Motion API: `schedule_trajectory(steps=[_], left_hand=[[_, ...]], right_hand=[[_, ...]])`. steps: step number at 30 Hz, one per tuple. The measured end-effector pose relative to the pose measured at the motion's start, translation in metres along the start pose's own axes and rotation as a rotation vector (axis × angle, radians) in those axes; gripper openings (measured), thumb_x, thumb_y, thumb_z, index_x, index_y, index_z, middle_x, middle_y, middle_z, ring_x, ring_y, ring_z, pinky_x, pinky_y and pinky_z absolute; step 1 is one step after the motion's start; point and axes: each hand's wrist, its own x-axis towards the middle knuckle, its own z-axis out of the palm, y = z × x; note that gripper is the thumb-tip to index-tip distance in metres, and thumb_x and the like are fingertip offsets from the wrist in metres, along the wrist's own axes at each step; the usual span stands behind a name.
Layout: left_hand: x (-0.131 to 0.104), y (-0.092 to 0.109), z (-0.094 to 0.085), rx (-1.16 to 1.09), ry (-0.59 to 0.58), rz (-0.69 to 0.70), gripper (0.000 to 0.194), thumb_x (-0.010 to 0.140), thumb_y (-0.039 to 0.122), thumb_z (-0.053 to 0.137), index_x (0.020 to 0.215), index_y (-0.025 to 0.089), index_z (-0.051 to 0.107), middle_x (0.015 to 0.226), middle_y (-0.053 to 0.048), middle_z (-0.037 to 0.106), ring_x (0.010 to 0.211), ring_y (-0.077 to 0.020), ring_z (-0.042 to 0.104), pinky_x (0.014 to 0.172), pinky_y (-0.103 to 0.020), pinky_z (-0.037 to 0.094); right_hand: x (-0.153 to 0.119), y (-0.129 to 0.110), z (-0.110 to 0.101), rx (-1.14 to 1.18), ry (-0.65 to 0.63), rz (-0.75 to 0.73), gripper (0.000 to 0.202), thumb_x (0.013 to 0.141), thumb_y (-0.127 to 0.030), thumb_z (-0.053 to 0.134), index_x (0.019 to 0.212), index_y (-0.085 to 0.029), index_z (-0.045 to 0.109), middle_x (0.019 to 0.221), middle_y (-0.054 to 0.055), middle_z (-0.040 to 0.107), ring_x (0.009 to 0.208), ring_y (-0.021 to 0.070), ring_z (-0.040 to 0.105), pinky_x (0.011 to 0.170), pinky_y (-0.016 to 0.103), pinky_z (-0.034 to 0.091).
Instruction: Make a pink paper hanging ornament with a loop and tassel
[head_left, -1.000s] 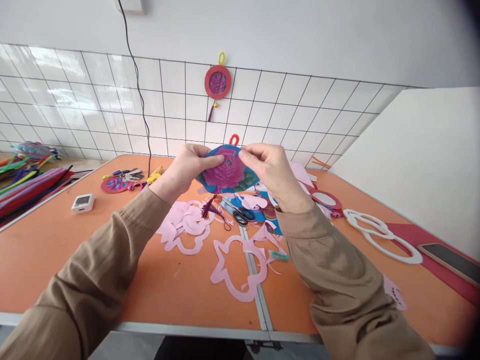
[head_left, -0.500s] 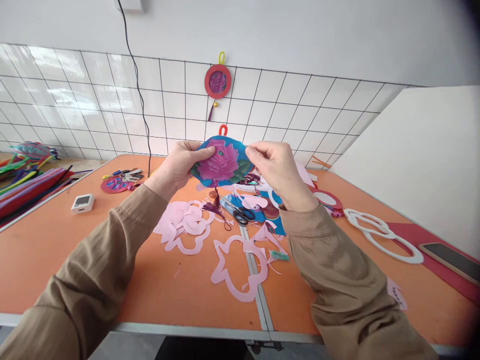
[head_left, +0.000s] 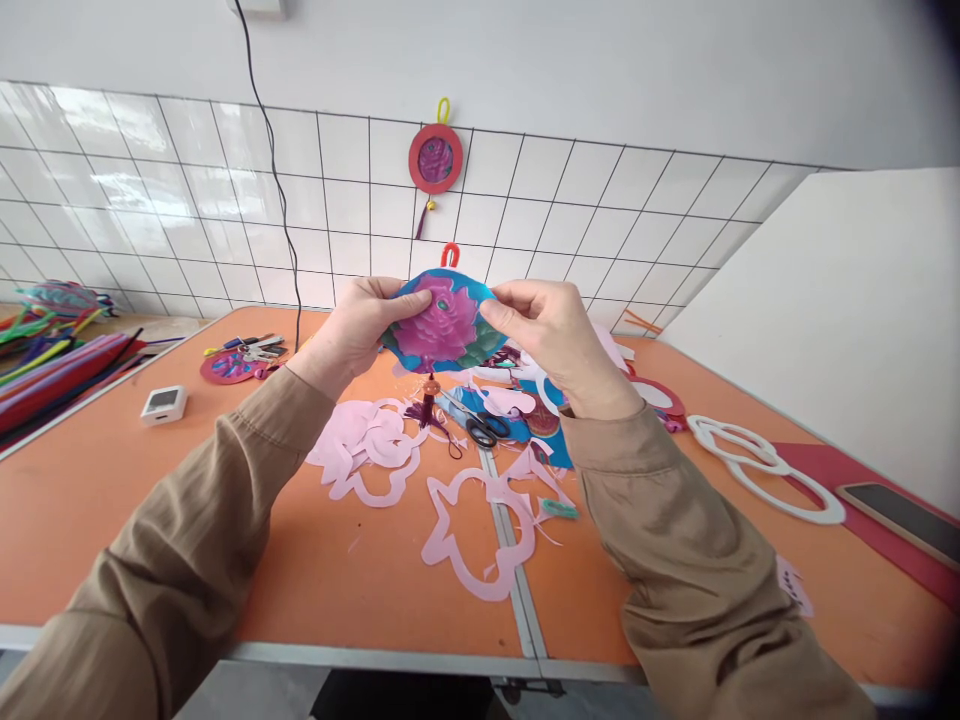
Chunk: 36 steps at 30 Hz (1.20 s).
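A round blue piece with a pink flower is held up above the orange table, slightly wavy at its rim. My left hand grips its left edge, thumb on the front. At the upper right edge, my right hand pinches it between thumb and fingers. A red loop sticks up from its top. Below it hangs a bead with a dark purple tassel. Black-handled scissors lie open on the table beneath, beside blue printed fabric.
Pink paper cut-outs cover the middle of the orange table. White rings and a phone lie right. A small white device and keys are left. A red round ornament hangs on the wall.
My right thumb has shifted slightly left and inward over the flower piece's edge. The tassel now hangs straighter and shows more clearly below it.
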Motion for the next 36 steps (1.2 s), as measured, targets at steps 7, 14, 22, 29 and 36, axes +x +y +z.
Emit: schedule_trajectory(steps=[7, 14, 22, 29, 36], left_hand=[[-0.005, -0.004, 0.008, 0.072, -0.066, 0.035, 0.023, 0.068, 0.035, 0.089, 0.064, 0.015, 0.077, 0.061, -0.005, 0.072, 0.049, -0.0142, 0.063, 0.046, -0.026, 0.05], [-0.011, 0.001, 0.012, 0.172, -0.079, -0.001, 0.022, 0.077, 0.029, 0.083, 0.064, 0.015, 0.072, 0.059, -0.003, 0.069, 0.05, -0.0126, 0.06, 0.049, -0.027, 0.046], [-0.008, -0.002, 0.011, 0.161, -0.069, 0.038, 0.029, 0.079, 0.035, 0.081, 0.058, 0.017, 0.07, 0.058, -0.004, 0.067, 0.049, -0.0135, 0.058, 0.049, -0.029, 0.045], [-0.011, 0.0, 0.013, 0.218, -0.068, 0.036, 0.035, 0.081, 0.034, 0.081, 0.056, 0.017, 0.064, 0.056, -0.003, 0.065, 0.051, -0.0132, 0.058, 0.05, -0.029, 0.044], [-0.01, 0.003, 0.01, 0.217, -0.148, -0.015, 0.031, 0.078, 0.036, 0.086, 0.062, 0.017, 0.067, 0.059, -0.001, 0.065, 0.052, -0.0124, 0.058, 0.052, -0.029, 0.045]], right_hand=[[-0.001, 0.002, 0.011, 0.143, 0.05, 0.036, 0.026, 0.076, -0.048, 0.087, 0.084, -0.024, 0.079, 0.087, 0.006, 0.078, 0.082, 0.0228, 0.069, 0.075, 0.04, 0.058], [0.001, 0.003, 0.014, 0.152, 0.074, 0.022, 0.023, 0.077, -0.042, 0.083, 0.069, -0.023, 0.073, 0.072, 0.004, 0.072, 0.069, 0.0191, 0.064, 0.063, 0.036, 0.054], [-0.002, 0.0, 0.015, 0.148, 0.063, 0.047, 0.028, 0.078, -0.047, 0.084, 0.069, -0.024, 0.071, 0.072, 0.004, 0.07, 0.068, 0.0188, 0.062, 0.063, 0.036, 0.052], [-0.003, -0.001, 0.016, 0.153, 0.062, 0.033, 0.034, 0.078, -0.049, 0.086, 0.068, -0.022, 0.071, 0.069, 0.003, 0.069, 0.064, 0.0156, 0.059, 0.059, 0.033, 0.049], [-0.001, 0.006, 0.016, 0.12, 0.103, -0.021, 0.031, 0.083, -0.038, 0.084, 0.063, -0.021, 0.068, 0.063, 0.0, 0.064, 0.057, 0.0118, 0.053, 0.052, 0.029, 0.043]])
